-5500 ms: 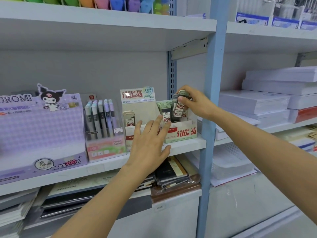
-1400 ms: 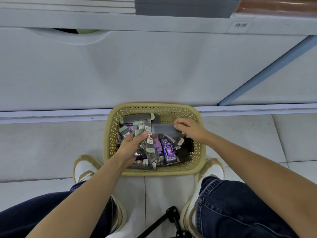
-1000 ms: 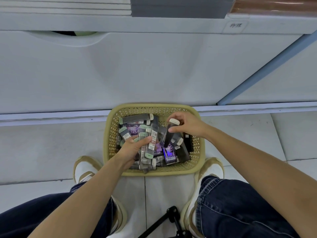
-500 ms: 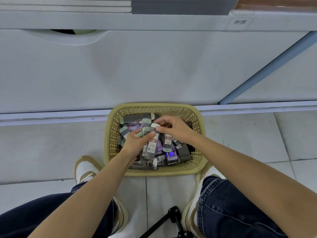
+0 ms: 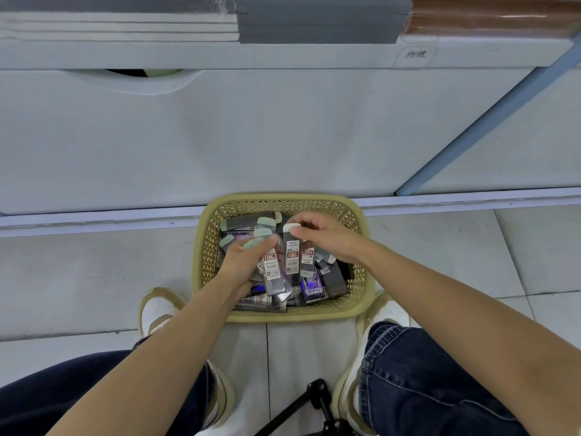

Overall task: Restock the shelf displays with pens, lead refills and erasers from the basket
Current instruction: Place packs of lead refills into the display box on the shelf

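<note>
near the bottom edge, dark blue denim knees (image 5: pixel 424 372) frame a black folding stand (image 5: pixel 301 407) on the floor, with cream-and-white shoes (image 5: pixel 157 309) just beyond. between the shoes sits a yellow plastic basket (image 5: pixel 207 247) with perforated lattice walls. it holds a loose heap of lead refill cases (image 5: pixel 334 280): slim, flat, smoky translucent boxes with pale green or white caps and red-and-white labels, with a few purple printed packs among them. the left grip (image 5: pixel 243 262) is curled round a fanned bunch of green-capped cases (image 5: pixel 272 265) above the heap. the right grip (image 5: pixel 327 239) pinches the top of a white-capped case (image 5: pixel 292 250), held upright beside that bunch. beyond lie grey floor tiles (image 5: pixel 78 272), a smooth white shelf base (image 5: pixel 251 136), a blue upright (image 5: pixel 487 127) and stacked notebooks (image 5: pixel 314 20).
</note>
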A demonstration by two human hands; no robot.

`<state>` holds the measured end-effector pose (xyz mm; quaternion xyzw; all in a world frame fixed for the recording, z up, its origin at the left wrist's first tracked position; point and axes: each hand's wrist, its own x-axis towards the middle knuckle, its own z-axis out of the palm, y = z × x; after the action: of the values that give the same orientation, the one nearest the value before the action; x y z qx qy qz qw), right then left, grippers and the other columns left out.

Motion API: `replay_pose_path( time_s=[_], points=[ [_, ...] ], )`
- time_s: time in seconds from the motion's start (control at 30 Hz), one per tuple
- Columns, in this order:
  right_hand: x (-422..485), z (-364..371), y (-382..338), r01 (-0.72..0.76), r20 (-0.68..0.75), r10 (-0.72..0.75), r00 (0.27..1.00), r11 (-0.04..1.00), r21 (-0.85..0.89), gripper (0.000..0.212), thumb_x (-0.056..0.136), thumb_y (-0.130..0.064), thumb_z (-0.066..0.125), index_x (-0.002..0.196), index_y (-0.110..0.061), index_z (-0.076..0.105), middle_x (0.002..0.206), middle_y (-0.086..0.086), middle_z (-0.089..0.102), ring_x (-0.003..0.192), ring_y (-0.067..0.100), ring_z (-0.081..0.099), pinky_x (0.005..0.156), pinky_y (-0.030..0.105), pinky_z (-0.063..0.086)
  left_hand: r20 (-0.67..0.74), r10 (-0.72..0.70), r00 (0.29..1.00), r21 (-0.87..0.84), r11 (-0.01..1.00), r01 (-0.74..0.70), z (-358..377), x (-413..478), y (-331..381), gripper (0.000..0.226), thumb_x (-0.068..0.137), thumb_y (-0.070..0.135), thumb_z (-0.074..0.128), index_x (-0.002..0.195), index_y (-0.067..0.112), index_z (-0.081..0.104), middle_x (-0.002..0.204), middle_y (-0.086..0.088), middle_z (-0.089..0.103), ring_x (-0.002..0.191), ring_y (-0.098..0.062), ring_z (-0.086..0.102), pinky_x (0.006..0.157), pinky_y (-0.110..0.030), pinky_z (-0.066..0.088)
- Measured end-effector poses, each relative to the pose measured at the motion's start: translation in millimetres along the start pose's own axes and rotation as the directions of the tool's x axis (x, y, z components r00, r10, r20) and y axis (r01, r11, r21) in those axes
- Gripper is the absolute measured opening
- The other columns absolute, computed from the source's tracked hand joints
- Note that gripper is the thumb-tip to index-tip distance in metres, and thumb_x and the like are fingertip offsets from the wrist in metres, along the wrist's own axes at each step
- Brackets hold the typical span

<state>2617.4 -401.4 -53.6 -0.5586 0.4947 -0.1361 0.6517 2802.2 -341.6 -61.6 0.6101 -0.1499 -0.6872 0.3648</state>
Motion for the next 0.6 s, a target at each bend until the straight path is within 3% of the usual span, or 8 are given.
replay_pose_path(
  time_s=[0.07,0.13,0.23,0.33,0.47,0.6],
  points=[
    [0,6,0,0.008,-0.036,-0.008,0.999,1.000,0.019,0.014,0.096,-0.021,0.059,0.108,-0.021,0.066,0.095,-0.005,0.065,0.087,0.010,0.059,0.082,0.030,0.046,-0.073,0.037,0.997,0.055,0.998,-0.033,2,1,-5,0.049,0.068,0.029,0.085,0.107,0.011,0.063,0.094,-0.013,0.074,0.083,-0.028,0.070,0.077,-0.042,0.058],
    [0,8,1,-0.001,-0.040,0.004,0.999,0.998,0.060,0.016,0.096,-0.020,0.059,0.109,-0.017,0.067,0.096,-0.002,0.066,0.090,0.011,0.059,0.085,0.031,0.046,-0.119,0.059,0.991,0.089,0.995,-0.049,3,2,-9,0.055,0.070,0.035,0.085,0.114,0.012,0.060,0.097,-0.012,0.074,0.087,-0.027,0.071,0.083,-0.044,0.056],
    [0,9,3,-0.034,0.011,0.032,0.999,0.991,0.130,0.019,0.095,-0.019,0.061,0.112,-0.014,0.066,0.104,0.009,0.067,0.096,0.017,0.060,0.087,0.033,0.048,-0.123,0.058,0.991,0.059,0.997,-0.051,3,6,-10,0.049,0.076,0.039,0.080,0.113,0.013,0.060,0.083,-0.008,0.076,0.072,-0.023,0.072,0.078,-0.043,0.058],
    [1,15,6,-0.005,0.015,0.003,1.000,0.992,0.129,0.021,0.090,-0.019,0.068,0.111,-0.015,0.066,0.107,0.009,0.069,0.095,0.016,0.062,0.087,0.031,0.052,-0.112,0.057,0.992,0.050,0.997,-0.052,6,7,-10,0.037,0.083,0.040,0.073,0.109,0.016,0.060,0.083,-0.005,0.077,0.074,-0.021,0.073,0.072,-0.037,0.056],
    [3,24,15,0.011,-0.056,-0.003,0.998,0.989,0.148,0.022,0.087,-0.018,0.071,0.109,-0.013,0.067,0.110,0.009,0.069,0.103,0.023,0.064,0.099,0.041,0.050,-0.008,0.053,0.999,0.009,0.999,-0.053,16,2,-9,0.033,0.096,0.041,0.054,0.095,0.014,0.072,0.079,-0.006,0.076,0.070,-0.019,0.071,0.060,-0.029,0.056],
    [4,21,19,0.002,-0.099,0.017,0.995,0.982,0.189,0.024,0.086,-0.014,0.071,0.110,-0.010,0.068,0.103,0.004,0.071,0.093,0.014,0.065,0.092,0.034,0.052,0.036,0.059,0.998,-0.003,0.998,-0.059,16,-1,-8,0.026,0.098,0.021,0.048,0.085,0.012,0.068,0.067,-0.001,0.066,0.058,-0.016,0.060,0.048,-0.025,0.049]
  ],
)
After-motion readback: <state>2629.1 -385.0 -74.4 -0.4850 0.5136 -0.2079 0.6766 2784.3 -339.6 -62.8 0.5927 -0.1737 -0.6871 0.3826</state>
